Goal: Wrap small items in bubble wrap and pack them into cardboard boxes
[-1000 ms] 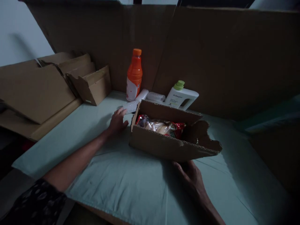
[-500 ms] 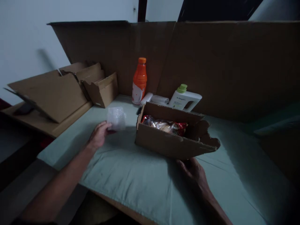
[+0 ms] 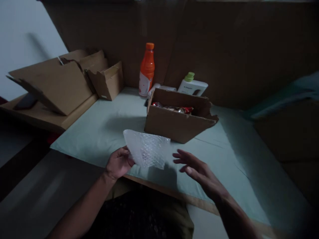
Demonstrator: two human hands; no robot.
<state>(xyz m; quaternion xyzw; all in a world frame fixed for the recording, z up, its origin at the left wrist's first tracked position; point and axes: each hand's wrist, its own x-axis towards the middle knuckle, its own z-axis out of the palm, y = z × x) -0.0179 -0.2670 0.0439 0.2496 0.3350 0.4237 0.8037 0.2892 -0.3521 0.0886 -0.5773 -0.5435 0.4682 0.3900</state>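
My left hand [image 3: 121,162] grips a sheet of clear bubble wrap [image 3: 152,149] by its left end, holding it above the near part of the cloth. To the right of the wrap, my right hand [image 3: 194,166] is open, fingers spread and pointing left, with a small gap between them and the wrap. Behind both hands stands an open cardboard box [image 3: 171,122] with a torn right end. Inside it lie shiny red and clear packets [image 3: 185,110], mostly hidden by the front wall.
An orange bottle [image 3: 147,69] and a white jug with a green cap [image 3: 193,87] stand behind the box. More cardboard boxes [image 3: 109,81] are at the left. A tall cardboard wall [image 3: 224,49] closes off the back of the cloth-covered table [image 3: 119,116].
My left hand has brought the bubble wrap rightward and nearer, in front of the box. My right hand has left the box's front bottom edge and opened. The camera tilted down.
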